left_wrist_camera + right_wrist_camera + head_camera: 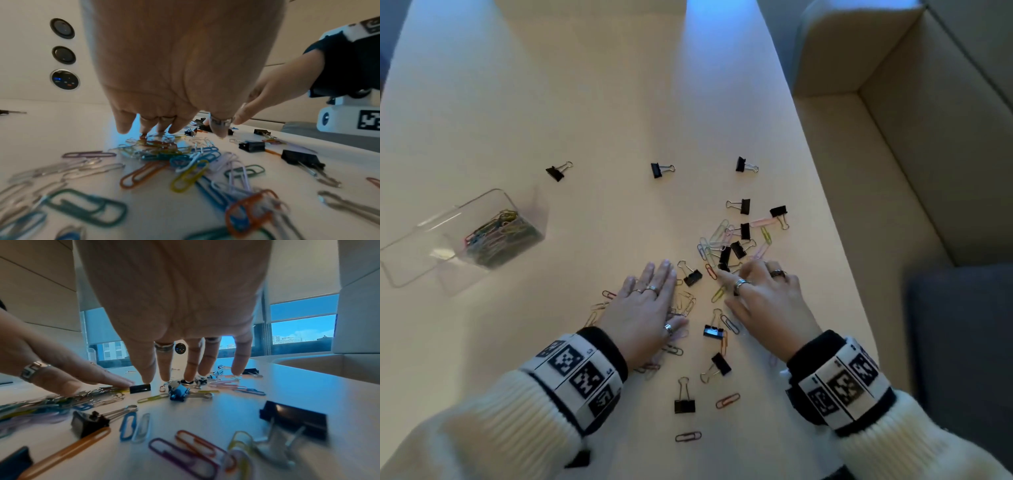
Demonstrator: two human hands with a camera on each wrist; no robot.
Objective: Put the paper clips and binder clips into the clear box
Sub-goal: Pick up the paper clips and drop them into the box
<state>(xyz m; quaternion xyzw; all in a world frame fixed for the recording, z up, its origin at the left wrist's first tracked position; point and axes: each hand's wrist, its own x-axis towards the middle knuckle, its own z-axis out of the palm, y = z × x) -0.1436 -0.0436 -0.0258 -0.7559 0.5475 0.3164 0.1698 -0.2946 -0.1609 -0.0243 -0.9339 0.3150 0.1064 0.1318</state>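
My left hand (654, 291) lies flat with straight fingers, pressing on a heap of coloured paper clips (160, 151) on the beige table (585, 102). A black binder clip (692, 277) sits just right of its fingertips. My right hand (753, 284) reaches forward with fingers spread, and its fingertips (147, 379) touch the table at the near edge of a mixed cluster of paper clips and binder clips (736, 240). It holds nothing. The clear box (465, 236) stands at the left, partly filled with coloured paper clips. Three binder clips (659, 169) lie apart further back.
More binder clips (684, 404) and loose paper clips (688, 436) lie between my wrists. A beige sofa (928, 137) and a dark grey cushion (962, 342) border the table's right edge. Round control buttons (64, 79) show on a pale surface in the left wrist view.
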